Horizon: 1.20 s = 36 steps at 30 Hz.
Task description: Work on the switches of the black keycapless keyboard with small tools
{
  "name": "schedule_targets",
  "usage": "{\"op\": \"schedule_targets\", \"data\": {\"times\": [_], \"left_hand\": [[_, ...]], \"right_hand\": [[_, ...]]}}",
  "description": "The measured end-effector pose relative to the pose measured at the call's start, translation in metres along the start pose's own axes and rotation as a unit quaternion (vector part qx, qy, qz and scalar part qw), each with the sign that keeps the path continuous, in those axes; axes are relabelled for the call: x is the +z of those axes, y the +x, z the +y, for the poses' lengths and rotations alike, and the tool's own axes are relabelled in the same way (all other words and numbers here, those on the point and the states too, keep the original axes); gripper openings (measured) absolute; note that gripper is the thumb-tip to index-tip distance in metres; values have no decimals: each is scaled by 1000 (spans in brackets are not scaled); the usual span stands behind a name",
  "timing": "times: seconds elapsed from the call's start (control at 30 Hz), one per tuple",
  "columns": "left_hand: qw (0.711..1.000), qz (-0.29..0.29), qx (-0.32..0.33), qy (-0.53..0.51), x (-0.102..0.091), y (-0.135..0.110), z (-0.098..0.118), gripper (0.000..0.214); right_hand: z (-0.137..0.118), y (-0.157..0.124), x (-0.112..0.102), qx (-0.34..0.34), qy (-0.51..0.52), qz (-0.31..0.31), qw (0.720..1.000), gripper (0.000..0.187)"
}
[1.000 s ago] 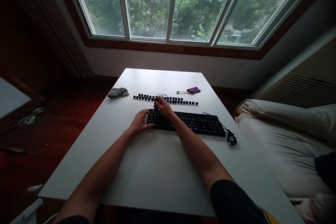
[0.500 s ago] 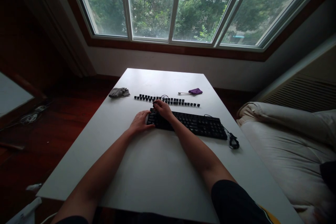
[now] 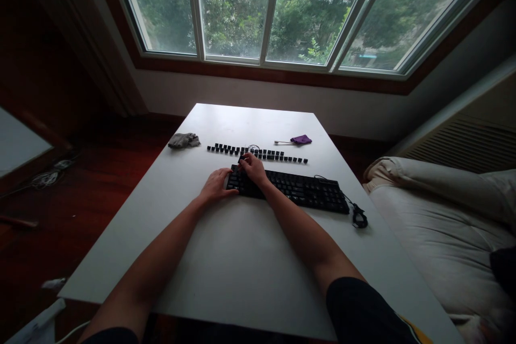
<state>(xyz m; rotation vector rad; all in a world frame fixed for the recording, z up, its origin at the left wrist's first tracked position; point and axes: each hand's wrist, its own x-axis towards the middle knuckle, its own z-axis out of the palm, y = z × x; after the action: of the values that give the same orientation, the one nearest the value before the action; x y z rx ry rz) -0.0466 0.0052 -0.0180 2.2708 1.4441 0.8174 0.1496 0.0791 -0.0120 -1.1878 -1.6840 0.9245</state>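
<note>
A black keyboard lies across the white table. My left hand grips its left end, thumb along the near edge and fingers at the far side. Over the keyboard's upper left part, my right hand is closed in a pinch. A small dark piece that looks like a keycap shows at its fingertips, too small to make out fully. Beyond the keyboard, loose black keycaps stand in rows. A thin wire loop lies among them, partly hidden.
A grey crumpled cloth lies at the table's left edge. Towards the back right are a purple cloth and a thin stick. The keyboard's bundled cable rests at right. A pale sofa stands beside the white table.
My right hand has shifted slightly to the right over the keyboard, its fingertips still pinched. My left hand stays on the keyboard's left end.
</note>
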Motion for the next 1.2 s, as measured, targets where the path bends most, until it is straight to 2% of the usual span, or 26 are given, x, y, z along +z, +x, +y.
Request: {"op": "schedule_targets", "data": {"times": [0.23,0.37,0.53,0.6,0.73,1.0,1.2], "left_hand": [[1000,-2,-3,-1,0,1,-1,75],[1000,2,-3,-6,1,-1,-2,75],[1000,6,-4,-8,1,-1,-3,77],[1000,5,-3,-6,1,-1,-3,76],[1000,8,-6,-4,1,-2,-2,74],[1000,7,-11,7,0,-3,0,74],[1000,4,-5,2,-1,-3,1,72]], "right_hand": [[-3,5,7,-6,-35,-28,999,11],[-10,-5,5,-65,-48,-54,995,12],[-18,-20,2,-168,-181,-66,967,15],[-20,-22,3,-186,-225,-66,954,14],[-20,-25,4,-179,-274,-34,944,14],[-23,-30,10,-146,-275,10,950,15],[-28,-32,15,-151,-277,0,949,13]]}}
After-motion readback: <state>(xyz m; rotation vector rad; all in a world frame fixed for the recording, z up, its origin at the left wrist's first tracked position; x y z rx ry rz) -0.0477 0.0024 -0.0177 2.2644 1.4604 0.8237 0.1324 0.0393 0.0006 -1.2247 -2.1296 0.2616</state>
